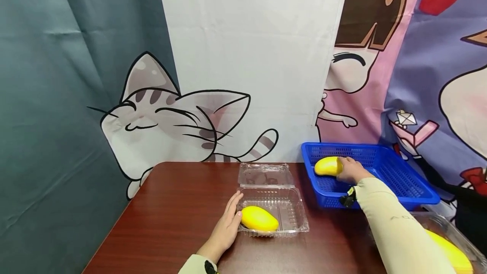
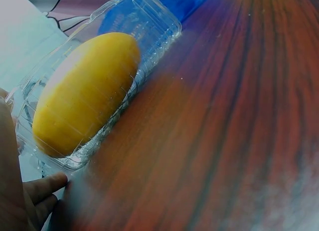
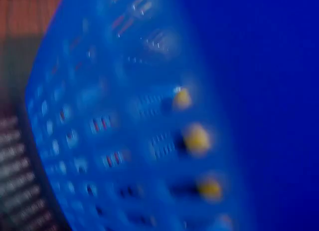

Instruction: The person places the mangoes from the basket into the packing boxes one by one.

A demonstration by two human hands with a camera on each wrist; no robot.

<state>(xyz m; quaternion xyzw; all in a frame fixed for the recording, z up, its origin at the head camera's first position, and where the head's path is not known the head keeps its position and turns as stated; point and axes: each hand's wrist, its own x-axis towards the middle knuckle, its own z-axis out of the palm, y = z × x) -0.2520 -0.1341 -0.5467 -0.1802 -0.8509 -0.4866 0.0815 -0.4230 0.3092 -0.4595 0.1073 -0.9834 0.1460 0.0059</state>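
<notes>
A clear plastic clamshell box [image 1: 293, 210] lies with its lid folded back on the table, holding one yellow mango [image 1: 259, 218]. Along the box's left side rests my left hand [image 1: 225, 227], its fingers fairly straight against the wall. The left wrist view shows that mango [image 2: 87, 94] through the clear plastic, with a few fingertips [image 2: 52, 185] beside the box's near corner. My right hand [image 1: 351, 170] grips the right end of another yellow mango [image 1: 326, 166] inside the blue basket [image 1: 403, 199]. In the right wrist view the basket wall [image 3: 134, 91] hides that hand; bits of yellow show through its holes.
A second clear box [image 1: 469, 240] with yellow mango in it stands at the lower right, partly behind my right sleeve [image 1: 403, 227]. The brown table [image 1: 171, 219] meets a cartoon-printed curtain [image 1: 247, 54] at the back.
</notes>
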